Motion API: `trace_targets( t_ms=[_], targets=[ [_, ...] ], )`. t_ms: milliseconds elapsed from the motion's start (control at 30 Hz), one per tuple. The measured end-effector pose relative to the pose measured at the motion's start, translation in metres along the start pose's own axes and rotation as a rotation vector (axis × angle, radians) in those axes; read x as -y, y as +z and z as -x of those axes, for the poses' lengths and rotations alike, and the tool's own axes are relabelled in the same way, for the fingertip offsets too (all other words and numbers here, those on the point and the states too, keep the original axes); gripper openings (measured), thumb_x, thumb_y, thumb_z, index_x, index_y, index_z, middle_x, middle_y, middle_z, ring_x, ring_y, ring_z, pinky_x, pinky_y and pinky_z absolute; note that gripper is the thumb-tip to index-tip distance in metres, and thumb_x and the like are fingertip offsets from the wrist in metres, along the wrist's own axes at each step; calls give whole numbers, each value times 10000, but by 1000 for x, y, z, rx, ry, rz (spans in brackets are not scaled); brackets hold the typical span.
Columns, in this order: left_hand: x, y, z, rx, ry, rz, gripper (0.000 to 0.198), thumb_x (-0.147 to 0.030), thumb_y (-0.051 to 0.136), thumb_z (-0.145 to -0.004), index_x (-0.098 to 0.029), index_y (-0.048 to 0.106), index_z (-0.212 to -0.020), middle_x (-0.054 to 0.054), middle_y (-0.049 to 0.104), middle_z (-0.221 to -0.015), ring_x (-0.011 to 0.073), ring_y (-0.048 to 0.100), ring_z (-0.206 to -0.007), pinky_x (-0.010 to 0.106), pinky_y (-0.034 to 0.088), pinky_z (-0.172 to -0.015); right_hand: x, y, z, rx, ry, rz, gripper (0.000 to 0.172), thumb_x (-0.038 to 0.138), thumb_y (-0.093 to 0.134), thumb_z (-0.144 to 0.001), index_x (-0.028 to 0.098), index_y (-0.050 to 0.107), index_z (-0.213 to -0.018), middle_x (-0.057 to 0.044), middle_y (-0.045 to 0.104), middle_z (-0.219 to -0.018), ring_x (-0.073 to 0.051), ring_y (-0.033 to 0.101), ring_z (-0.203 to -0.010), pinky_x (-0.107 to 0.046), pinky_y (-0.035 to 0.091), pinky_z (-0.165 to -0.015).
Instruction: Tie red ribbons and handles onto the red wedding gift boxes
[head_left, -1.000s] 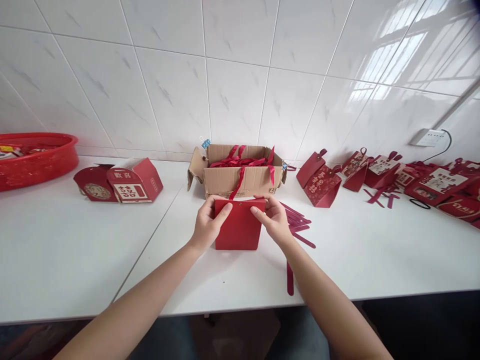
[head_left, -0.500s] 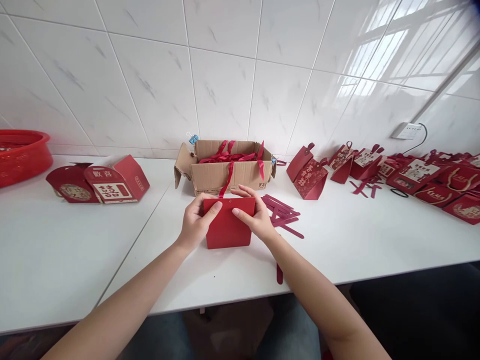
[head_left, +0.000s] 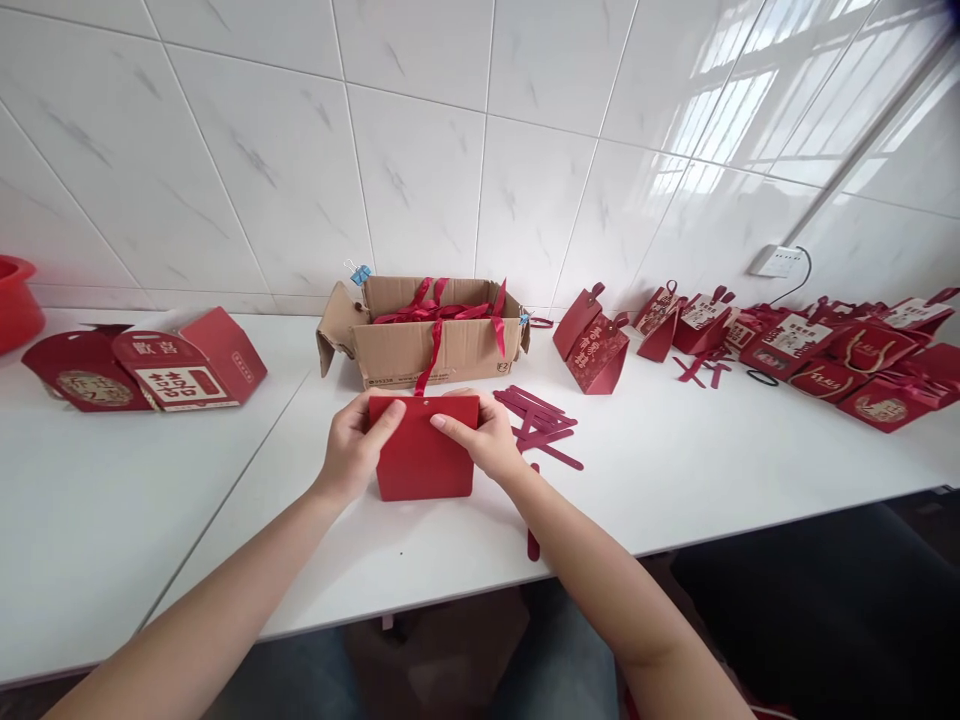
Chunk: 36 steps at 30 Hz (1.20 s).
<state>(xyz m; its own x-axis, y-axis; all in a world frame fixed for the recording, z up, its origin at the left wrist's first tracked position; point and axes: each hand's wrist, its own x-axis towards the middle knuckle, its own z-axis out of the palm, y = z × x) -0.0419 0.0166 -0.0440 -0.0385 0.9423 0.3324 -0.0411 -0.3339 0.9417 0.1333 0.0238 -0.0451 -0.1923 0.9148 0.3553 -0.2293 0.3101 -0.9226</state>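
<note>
1. Head view, change: my left hand (head_left: 352, 452) and my right hand (head_left: 486, 440) keep the same grip as one second ago. The red paper bag (head_left: 424, 455) has not turned or opened. Only my head has swung, so everything sits more to the left in the picture. I judge that the work on the bag is paused, not advanced.
2. Head view, fingers: both hands are clamped on the upper corners of the bag, thumbs in front and the other fingers behind.
3. Head view, place: the bag stands upright on the white worktop (head_left: 675, 470), just in front of the cardboard carton (head_left: 450, 350).
4. Head view, materials: the bag is matte, stiff and flat, with a small hole near its top edge. The carton is rough and brown, and glossy red ribbons (head_left: 439, 312) spill over it. Thin dark-red strips (head_left: 540, 420) lie beside my right hand.
</note>
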Motion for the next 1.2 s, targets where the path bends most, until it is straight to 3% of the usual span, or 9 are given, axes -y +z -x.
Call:
trace_targets(
  t_ms=[133, 233, 333, 400, 500, 700, 900, 1067, 1200],
  targets=[
    [-14, -8, -35, -82, 147, 58, 583, -645, 370, -877, -132, 644, -907, 147, 671, -985, 260, 631, -955, 380, 551, -745, 0, 3, 0, 25, -6, -4, 306, 463, 755, -671, 228, 637, -826, -18, 663, -873, -188, 627, -806, -303, 539, -680],
    [-26, -15, -84, -283, 427, -456, 386, -443, 579, -830, -129, 616, -1052, 136, 629, -1158, 274, 559, -1127, 465, 436, -995, -1, 2, -2, 25, 16, -22, 329, 477, 756, -661, 233, 636, -845, -22, 659, -954, -192, 630, -833, -304, 546, -684],
    [-28, -22, -128, -107, 525, -1081, 484, -342, 626, -756, -143, 560, -1192, 164, 510, -1361, 354, 339, -1354, 568, 158, -1131, 3, -8, -5, 5, -17, -37, 303, 466, 755, -670, 226, 636, -812, -24, 663, -955, -190, 630, -835, -303, 548, -692],
    [-22, -26, -143, 70, 404, -1292, 412, -344, 584, -764, -161, 580, -1133, 164, 607, -1239, 366, 436, -1281, 612, 136, -1105, 9, -19, -8, 0, -45, -37, 273, 447, 746, -692, 222, 641, -807, -23, 666, -935, -183, 630, -827, -298, 547, -698],
    [-9, -30, -135, 160, 402, -1350, 218, -355, 511, -808, -199, 623, -912, 105, 708, -967, 308, 613, -1024, 558, 223, -1087, 18, -37, -13, -60, -81, -11, 269, 425, 714, -737, 229, 650, -910, -41, 658, -1060, -187, 635, -871, -301, 549, -706],
    [3, -34, -77, 146, 584, -1190, 235, -333, 448, -880, -233, 647, -806, 61, 714, -799, 244, 644, -734, 451, 391, -946, 20, -57, -20, -459, -256, 111, 299, 430, 648, -789, 242, 622, -1019, -72, 637, -1179, -229, 623, -1022, -361, 547, -786],
    [1, -39, -57, 153, 533, -1224, 260, -362, 450, -852, -237, 678, -840, 70, 734, -874, 267, 650, -771, 397, 440, -799, 17, -46, -17, -109, -158, 195, 207, 402, 682, -768, 218, 630, -846, -71, 650, -1176, -238, 647, -972, -337, 552, -701],
    [-29, -41, -72, 298, 315, -1244, 286, -316, 425, -794, -264, 701, -743, 20, 747, -829, 260, 663, -764, 349, 437, -745, 5, -28, -17, -33, -111, 114, 288, 403, 684, -769, 202, 495, -687, -99, 606, -1284, -263, 620, -1080, -364, 555, -756],
    [-55, -18, -105, 370, 176, -1310, 264, -382, 490, -769, -253, 681, -640, 11, 701, -625, 219, 617, -580, 287, 386, -545, 2, -25, -20, -43, -65, 72, 307, 420, 693, -759, 209, 483, -684, -96, 618, -1277, -260, 618, -1091, -373, 551, -788]
  ],
)
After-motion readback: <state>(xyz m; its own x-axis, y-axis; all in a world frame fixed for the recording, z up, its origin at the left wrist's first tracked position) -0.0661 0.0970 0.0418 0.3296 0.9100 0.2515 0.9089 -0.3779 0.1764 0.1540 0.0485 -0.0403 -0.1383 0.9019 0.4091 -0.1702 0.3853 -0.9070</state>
